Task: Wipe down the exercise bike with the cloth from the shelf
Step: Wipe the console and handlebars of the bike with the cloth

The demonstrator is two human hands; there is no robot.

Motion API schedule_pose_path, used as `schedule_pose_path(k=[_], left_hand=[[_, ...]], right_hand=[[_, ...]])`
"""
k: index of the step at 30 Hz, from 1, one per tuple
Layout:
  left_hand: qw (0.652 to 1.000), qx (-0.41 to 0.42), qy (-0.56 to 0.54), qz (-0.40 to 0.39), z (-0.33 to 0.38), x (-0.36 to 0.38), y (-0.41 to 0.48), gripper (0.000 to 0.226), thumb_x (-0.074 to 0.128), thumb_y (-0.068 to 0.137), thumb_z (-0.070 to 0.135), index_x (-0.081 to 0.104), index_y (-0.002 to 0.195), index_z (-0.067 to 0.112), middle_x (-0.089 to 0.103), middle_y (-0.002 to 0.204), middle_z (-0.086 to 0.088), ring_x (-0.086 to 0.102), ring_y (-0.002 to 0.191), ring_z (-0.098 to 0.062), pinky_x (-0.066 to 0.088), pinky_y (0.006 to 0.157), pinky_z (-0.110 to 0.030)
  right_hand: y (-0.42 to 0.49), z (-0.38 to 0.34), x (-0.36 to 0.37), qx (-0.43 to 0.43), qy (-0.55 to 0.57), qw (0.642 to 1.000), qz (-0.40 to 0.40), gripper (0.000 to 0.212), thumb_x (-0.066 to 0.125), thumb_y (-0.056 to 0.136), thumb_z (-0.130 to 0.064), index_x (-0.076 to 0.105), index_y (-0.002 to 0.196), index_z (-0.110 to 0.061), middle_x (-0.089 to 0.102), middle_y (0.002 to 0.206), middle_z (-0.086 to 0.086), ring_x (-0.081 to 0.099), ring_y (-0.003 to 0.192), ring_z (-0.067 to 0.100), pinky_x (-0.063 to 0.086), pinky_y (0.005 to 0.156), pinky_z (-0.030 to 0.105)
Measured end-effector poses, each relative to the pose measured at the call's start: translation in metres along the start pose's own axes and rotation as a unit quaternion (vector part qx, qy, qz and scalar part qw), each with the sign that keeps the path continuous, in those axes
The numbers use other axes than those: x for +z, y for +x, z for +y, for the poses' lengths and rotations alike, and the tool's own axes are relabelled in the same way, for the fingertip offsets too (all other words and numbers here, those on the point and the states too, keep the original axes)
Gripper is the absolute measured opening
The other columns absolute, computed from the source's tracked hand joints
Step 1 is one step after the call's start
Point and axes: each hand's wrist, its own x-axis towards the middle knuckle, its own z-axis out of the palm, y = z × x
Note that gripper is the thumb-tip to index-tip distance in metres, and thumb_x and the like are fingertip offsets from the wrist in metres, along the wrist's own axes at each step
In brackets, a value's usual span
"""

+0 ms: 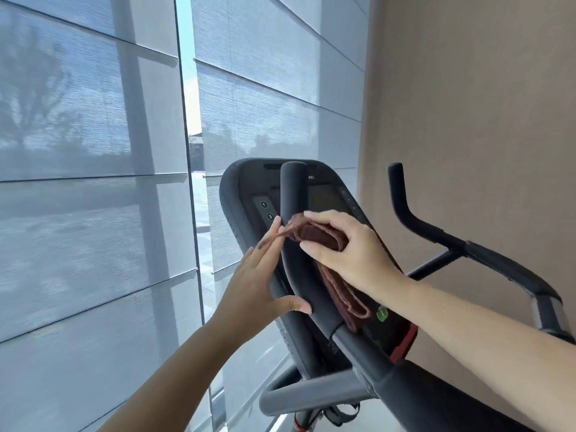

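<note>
With the cloth (314,236) clutched in your right hand (349,251) and pinched by your left hand (258,282), you were wiping the left handlebar (299,275), most of the exercise bike (414,397) seemingly left.

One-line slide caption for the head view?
Right hand presses brown cloth on bike's left handlebar; left hand pinches its corner.

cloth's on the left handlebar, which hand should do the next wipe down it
Right. The right hand already presses the cloth against the handlebar; the left hand only pinches a corner.
</note>
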Motion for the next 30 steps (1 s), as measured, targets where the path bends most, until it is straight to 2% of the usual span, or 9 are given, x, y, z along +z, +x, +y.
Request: schedule_pose_path(k=[3,5,11,14,17,21,25,27,30], left_hand=[[0.999,-0.005,-0.046,-0.003,-0.003,0.004,-0.001,0.111,0.067,0.056,0.055,0.008,0.144,0.021,0.002,0.152,0.014,0.002,0.135,0.011,0.014,0.107,-0.010],[0.998,-0.002,-0.062,-0.003,-0.005,0.005,-0.001,0.110,0.071,0.058,0.048,0.010,0.145,0.018,0.003,0.153,0.011,0.003,0.136,0.008,0.011,0.103,-0.003],[0.998,0.000,-0.065,0.001,-0.005,0.005,-0.001,0.109,0.072,0.059,0.051,0.009,0.145,0.024,0.004,0.153,0.013,0.005,0.135,0.010,0.011,0.099,0.002],[0.997,-0.008,-0.073,-0.003,-0.006,0.008,-0.006,0.106,0.070,0.062,0.051,0.007,0.145,0.029,0.000,0.152,0.020,0.002,0.136,0.009,0.009,0.099,0.003],[0.996,-0.003,-0.086,0.004,-0.008,0.011,-0.010,0.100,0.069,0.066,0.047,0.008,0.143,0.033,0.000,0.152,0.023,0.003,0.136,0.009,0.011,0.097,0.004],[0.995,0.008,-0.100,0.021,-0.009,0.016,-0.008,0.098,0.073,0.068,0.032,0.011,0.143,0.023,0.006,0.154,0.008,0.007,0.137,0.005,0.016,0.102,-0.002],[0.996,0.013,-0.088,0.030,-0.012,0.017,-0.008,0.099,0.073,0.066,0.037,0.014,0.144,0.022,0.008,0.154,0.007,0.008,0.139,0.001,0.015,0.104,-0.005],[0.995,0.015,-0.088,0.032,-0.010,0.015,-0.008,0.099,0.075,0.066,0.043,0.015,0.143,0.028,0.010,0.154,0.010,0.010,0.138,0.002,0.016,0.102,-0.003],[0.996,0.018,-0.073,0.041,-0.008,0.011,-0.008,0.097,0.072,0.065,0.053,0.016,0.141,0.035,0.012,0.152,0.014,0.012,0.137,0.003,0.015,0.101,-0.001]], right_hand=[[-0.033,0.008,-0.019,0.034,0.013,0.988,-0.148,0.036,0.075,0.074,-0.022,0.065,0.104,-0.038,0.068,0.102,-0.012,0.060,0.096,-0.004,0.040,0.085,0.006],[-0.040,0.011,-0.025,0.046,0.057,0.984,-0.160,0.034,0.076,0.074,-0.020,0.067,0.102,-0.038,0.069,0.101,-0.018,0.061,0.096,-0.005,0.040,0.084,0.005],[0.019,-0.001,-0.006,-0.044,0.063,0.991,0.111,0.035,0.071,0.079,-0.017,0.063,0.112,-0.021,0.064,0.110,0.000,0.058,0.106,0.008,0.042,0.096,0.021],[0.044,-0.005,0.005,-0.007,0.138,0.980,0.142,0.032,0.069,0.080,-0.012,0.062,0.112,-0.013,0.065,0.108,0.003,0.060,0.103,0.009,0.044,0.094,0.021],[0.026,0.003,0.002,0.010,0.166,0.984,0.062,0.031,0.071,0.078,-0.009,0.064,0.108,-0.013,0.067,0.106,-0.006,0.062,0.099,0.000,0.043,0.087,0.011],[-0.027,0.020,-0.013,0.061,0.149,0.981,-0.109,0.034,0.074,0.073,-0.007,0.068,0.103,-0.022,0.072,0.101,-0.006,0.064,0.096,0.000,0.043,0.083,0.008],[-0.042,0.017,-0.024,0.061,0.125,0.979,-0.150,0.034,0.075,0.073,-0.011,0.069,0.102,-0.026,0.072,0.100,-0.013,0.064,0.096,0.000,0.044,0.082,0.008],[-0.025,0.009,-0.026,0.013,0.074,0.991,-0.115,0.036,0.076,0.072,-0.022,0.068,0.105,-0.029,0.070,0.103,-0.011,0.062,0.100,0.001,0.044,0.089,0.013],[0.017,-0.007,-0.016,-0.037,0.104,0.993,0.045,0.031,0.073,0.077,-0.021,0.065,0.105,-0.029,0.067,0.105,-0.009,0.061,0.102,0.006,0.044,0.093,0.020]])
